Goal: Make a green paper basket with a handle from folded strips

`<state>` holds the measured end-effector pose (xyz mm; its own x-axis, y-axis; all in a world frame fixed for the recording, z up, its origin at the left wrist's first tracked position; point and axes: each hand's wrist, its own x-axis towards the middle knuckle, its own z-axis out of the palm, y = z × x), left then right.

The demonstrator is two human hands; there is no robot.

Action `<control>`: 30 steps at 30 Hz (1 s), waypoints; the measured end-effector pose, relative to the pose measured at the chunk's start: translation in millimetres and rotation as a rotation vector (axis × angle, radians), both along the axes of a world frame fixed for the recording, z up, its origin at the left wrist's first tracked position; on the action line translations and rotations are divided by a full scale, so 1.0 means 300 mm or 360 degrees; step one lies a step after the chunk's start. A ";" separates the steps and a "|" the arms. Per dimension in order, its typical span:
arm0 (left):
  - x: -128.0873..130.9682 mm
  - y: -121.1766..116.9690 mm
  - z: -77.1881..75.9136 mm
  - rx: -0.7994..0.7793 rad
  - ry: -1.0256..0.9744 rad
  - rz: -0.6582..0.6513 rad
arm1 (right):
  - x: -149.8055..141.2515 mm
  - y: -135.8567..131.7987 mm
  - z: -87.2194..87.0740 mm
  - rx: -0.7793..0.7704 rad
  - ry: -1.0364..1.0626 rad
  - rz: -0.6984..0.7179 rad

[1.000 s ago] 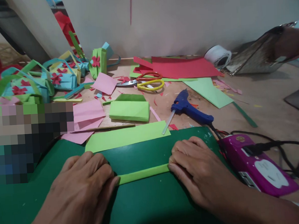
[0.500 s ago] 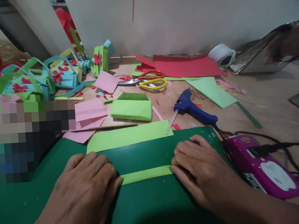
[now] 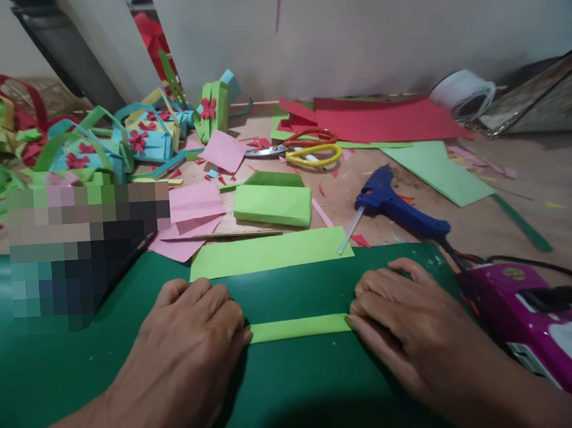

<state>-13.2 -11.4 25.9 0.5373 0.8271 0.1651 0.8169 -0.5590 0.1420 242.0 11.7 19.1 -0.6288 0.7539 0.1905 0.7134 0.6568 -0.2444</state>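
Observation:
A narrow light-green folded paper strip (image 3: 299, 327) lies flat on the dark green mat (image 3: 296, 381). My left hand (image 3: 191, 336) rests on the strip's left end, fingers curled and pressed down on it. My right hand (image 3: 408, 316) presses the strip's right end in the same way, fingers together. Both ends of the strip are hidden under my fingers. A wider light-green paper sheet (image 3: 269, 252) lies just beyond the strip at the mat's far edge.
A blue glue gun (image 3: 396, 204) lies to the right, its cord running past a purple device (image 3: 540, 327). Scissors (image 3: 301, 152), a folded green block (image 3: 273, 205), pink sheets (image 3: 193, 210), red paper (image 3: 382, 121), a white roll (image 3: 463, 93) and paper baskets (image 3: 93, 148) crowd the far table.
The view has shifted so everything sits further right in the frame. Both hands stay pressed on the strip's ends; the strip now lies more level.

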 end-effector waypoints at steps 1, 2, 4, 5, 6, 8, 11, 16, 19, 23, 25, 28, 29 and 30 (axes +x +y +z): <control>0.000 0.001 0.001 -0.0002 0.0009 0.0002 | 0.000 0.001 0.000 0.0000 0.0000 0.0001; 0.000 0.002 0.001 -0.0004 0.0013 0.0009 | -0.001 0.003 0.001 -0.0004 0.0001 0.0005; 0.001 0.003 0.001 -0.0020 0.0015 0.0023 | -0.004 0.005 0.003 -0.0013 0.0003 0.0014; 0.001 0.002 0.000 -0.0028 0.0017 0.0029 | -0.005 0.006 0.004 -0.0015 0.0001 0.0018; 0.001 0.002 -0.002 -0.0032 0.0021 0.0030 | -0.007 0.006 0.006 -0.0019 -0.0008 0.0015; 0.000 0.000 -0.006 -0.0027 0.0021 0.0023 | -0.011 0.005 0.008 -0.0016 -0.0035 -0.0011; -0.005 -0.003 -0.012 -0.0005 0.0020 0.0035 | -0.016 -0.006 0.012 -0.0004 -0.0074 -0.0065; -0.024 -0.007 -0.008 0.0133 0.0123 -0.0141 | -0.022 -0.041 0.019 0.0317 -0.0203 0.0052; -0.031 -0.011 -0.008 0.0253 0.0156 -0.0323 | -0.030 -0.052 0.022 0.0484 -0.0310 0.0304; -0.031 -0.015 -0.007 0.0238 0.0074 -0.0310 | -0.046 -0.050 0.024 0.0436 -0.0475 0.0486; -0.031 -0.014 0.001 0.0140 0.0125 -0.0370 | -0.054 -0.047 0.029 0.0434 -0.0572 0.0535; -0.032 -0.009 0.013 0.0020 0.0211 -0.0431 | -0.064 -0.047 0.042 0.0440 -0.0702 0.0552; -0.032 -0.007 0.014 0.0002 0.0227 -0.0438 | -0.066 -0.047 0.047 0.0438 -0.0732 0.0552; -0.033 -0.005 0.013 -0.0003 0.0237 -0.0440 | -0.068 -0.046 0.051 0.0437 -0.0754 0.0553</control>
